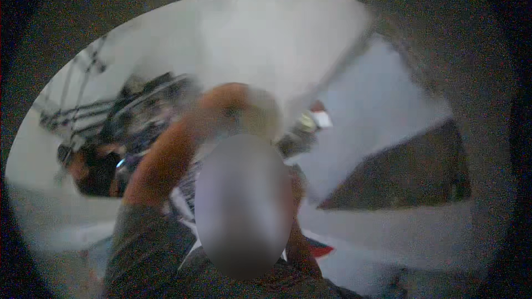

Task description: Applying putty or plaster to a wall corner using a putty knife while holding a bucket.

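Observation:
Motion blur smears the whole head view, and a smooth grey oval blur covers its middle. A bare forearm point(166, 155) in a dark grey sleeve point(141, 235) rises from the lower left and bends over toward the centre. It seems to be my left arm, with my left hand point(235, 97) at its top, fingers too smeared to read. A pale, blurred shape point(263, 113) lies against that hand; whether it is held cannot be told. Right of the oval, part of another bare arm point(302, 241) shows, apparently my right; its hand is hidden or blurred.
Beyond the oval is a small blurred thing point(302, 130) with a white end. A pale grey flat surface point(382, 88) and a dark brown block point(410, 171) stand right. At left are dark, cluttered equipment point(149, 105) and a person in black point(97, 169). A red patch point(320, 251) shows low.

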Available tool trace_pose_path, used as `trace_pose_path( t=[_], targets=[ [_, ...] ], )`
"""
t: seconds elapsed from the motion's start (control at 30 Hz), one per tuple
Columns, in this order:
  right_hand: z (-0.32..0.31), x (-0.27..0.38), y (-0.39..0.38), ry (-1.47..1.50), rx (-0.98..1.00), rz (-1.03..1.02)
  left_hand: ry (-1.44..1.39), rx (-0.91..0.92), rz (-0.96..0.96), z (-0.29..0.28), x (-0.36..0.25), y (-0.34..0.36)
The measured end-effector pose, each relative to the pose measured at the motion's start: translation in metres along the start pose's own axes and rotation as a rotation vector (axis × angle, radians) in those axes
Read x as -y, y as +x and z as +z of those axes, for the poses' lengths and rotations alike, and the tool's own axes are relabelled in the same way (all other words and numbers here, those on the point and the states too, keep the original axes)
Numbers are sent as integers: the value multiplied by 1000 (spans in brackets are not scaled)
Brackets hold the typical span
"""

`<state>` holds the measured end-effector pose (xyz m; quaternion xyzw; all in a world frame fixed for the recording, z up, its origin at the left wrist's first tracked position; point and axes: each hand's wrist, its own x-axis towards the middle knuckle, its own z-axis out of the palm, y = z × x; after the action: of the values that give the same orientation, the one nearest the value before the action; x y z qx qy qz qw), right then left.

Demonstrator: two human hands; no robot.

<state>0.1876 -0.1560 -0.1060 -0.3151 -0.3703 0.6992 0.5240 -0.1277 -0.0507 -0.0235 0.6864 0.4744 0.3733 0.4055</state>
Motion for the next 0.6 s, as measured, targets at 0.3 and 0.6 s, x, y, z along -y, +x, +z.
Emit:
trace_pose_path(
  t=[0.3,0.6],
  targets=[
    [-27,25,-8,-374,-70,-180,787,20,-410,5,-43,36],
    [-47,27,10,-170,-88,5,726,137,-488,9,-24,45]
  ],
)
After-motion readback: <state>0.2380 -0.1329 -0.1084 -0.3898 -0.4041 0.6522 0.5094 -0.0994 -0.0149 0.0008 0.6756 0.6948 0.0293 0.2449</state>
